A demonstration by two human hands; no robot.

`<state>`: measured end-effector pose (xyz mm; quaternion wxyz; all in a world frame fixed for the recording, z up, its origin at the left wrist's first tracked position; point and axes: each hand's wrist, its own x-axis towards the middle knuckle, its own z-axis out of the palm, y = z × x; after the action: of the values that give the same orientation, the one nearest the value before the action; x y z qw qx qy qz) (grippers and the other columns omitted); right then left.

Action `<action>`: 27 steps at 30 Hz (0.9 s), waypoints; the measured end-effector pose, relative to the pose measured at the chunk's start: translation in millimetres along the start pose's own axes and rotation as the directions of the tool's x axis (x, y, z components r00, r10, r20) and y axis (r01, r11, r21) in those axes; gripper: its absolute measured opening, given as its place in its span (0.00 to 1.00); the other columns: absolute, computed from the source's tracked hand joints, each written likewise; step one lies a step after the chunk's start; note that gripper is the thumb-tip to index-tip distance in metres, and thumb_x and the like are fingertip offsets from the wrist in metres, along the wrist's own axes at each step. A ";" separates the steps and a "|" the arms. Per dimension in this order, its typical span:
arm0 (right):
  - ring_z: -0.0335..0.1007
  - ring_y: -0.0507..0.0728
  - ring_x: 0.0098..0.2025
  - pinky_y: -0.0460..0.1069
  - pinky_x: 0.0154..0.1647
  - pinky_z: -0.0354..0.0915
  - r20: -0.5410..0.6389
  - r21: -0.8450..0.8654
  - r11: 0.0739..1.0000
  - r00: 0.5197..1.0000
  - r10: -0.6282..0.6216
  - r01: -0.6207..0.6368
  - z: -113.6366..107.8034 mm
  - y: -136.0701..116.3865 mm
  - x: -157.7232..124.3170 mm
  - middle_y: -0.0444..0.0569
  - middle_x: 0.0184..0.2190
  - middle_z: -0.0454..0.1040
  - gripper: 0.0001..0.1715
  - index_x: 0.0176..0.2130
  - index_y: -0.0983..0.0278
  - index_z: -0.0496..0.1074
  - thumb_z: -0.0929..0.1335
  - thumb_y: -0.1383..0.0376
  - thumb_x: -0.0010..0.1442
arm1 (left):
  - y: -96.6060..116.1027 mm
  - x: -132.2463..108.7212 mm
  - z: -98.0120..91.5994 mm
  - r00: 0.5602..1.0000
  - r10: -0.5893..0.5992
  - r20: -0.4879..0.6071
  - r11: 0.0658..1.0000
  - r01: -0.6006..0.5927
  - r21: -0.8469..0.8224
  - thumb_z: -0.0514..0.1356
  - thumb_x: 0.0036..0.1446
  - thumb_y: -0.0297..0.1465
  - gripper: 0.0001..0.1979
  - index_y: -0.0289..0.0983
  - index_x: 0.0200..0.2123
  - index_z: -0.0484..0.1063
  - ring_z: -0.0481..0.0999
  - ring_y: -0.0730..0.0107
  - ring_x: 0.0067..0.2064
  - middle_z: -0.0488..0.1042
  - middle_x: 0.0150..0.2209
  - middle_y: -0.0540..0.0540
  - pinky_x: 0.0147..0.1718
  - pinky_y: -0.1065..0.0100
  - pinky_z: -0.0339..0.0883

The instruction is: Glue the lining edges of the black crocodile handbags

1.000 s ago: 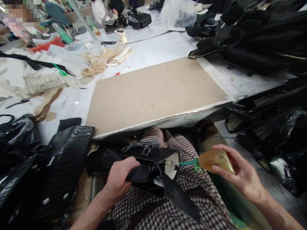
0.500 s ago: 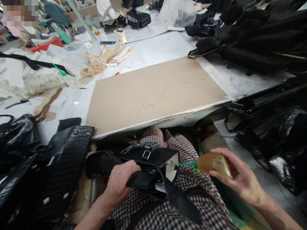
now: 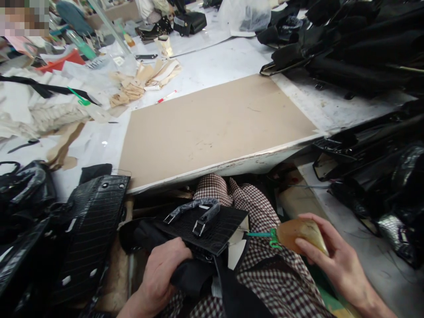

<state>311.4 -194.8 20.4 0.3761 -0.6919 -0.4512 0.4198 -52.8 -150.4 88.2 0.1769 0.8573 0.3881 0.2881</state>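
On my lap, over checked trousers, lies a black crocodile-textured bag [image 3: 212, 227] with a plastic-wrapped handle and metal buckles. My left hand [image 3: 164, 276] is closed round black fabric at the bag's near side. My right hand [image 3: 333, 258] grips an amber squeeze bottle [image 3: 300, 234] with a green nozzle. The nozzle tip points at the bag's right edge, where a pale lining shows.
A tan board [image 3: 215, 126] lies on the white table in front of me. Black bag pieces are heaped at the right [image 3: 357, 53] and left [image 3: 43, 229]. Beige cut pieces [image 3: 142, 84] and paper clutter lie at the far left. Another person sits at the top left.
The bag has tipped so its textured flap faces up and sits lower on my lap. My left hand slid down with it. The bottle stays at the bag's right edge.
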 end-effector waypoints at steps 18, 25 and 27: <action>0.70 0.56 0.22 0.46 0.18 0.70 0.089 0.117 0.954 0.960 0.266 -0.275 4.3 -1.3 -46.3 0.44 0.34 0.79 0.28 0.52 0.56 0.71 0.74 0.51 0.55 | 7.6 -2.5 3.2 1.000 0.008 0.001 1.000 -0.008 0.011 0.48 0.69 0.32 0.13 0.38 0.34 0.68 0.73 0.68 0.23 0.73 0.24 0.48 0.23 0.70 0.64; 0.68 0.55 0.21 0.45 0.15 0.65 0.074 0.272 0.895 0.935 0.346 -0.353 22.5 -19.8 -62.5 0.44 0.34 0.78 0.28 0.51 0.56 0.71 0.74 0.49 0.54 | 3.8 -8.6 3.5 1.000 0.016 -0.005 0.999 -0.016 0.039 0.50 0.67 0.30 0.10 0.38 0.36 0.69 0.77 0.67 0.28 0.76 0.27 0.47 0.28 0.71 0.68; 0.68 0.55 0.21 0.45 0.15 0.65 0.072 0.290 0.882 0.927 0.368 -0.373 25.0 -21.9 -64.5 0.43 0.34 0.78 0.29 0.51 0.56 0.71 0.73 0.48 0.54 | 5.0 -6.2 2.0 1.000 0.014 -0.008 0.999 -0.014 0.045 0.50 0.67 0.30 0.10 0.38 0.36 0.69 0.78 0.67 0.29 0.76 0.28 0.47 0.29 0.71 0.70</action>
<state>266.1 -245.1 46.5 0.3857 -0.6974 -0.2450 0.5521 -52.0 -158.5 87.1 0.1539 0.8627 0.3893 0.2839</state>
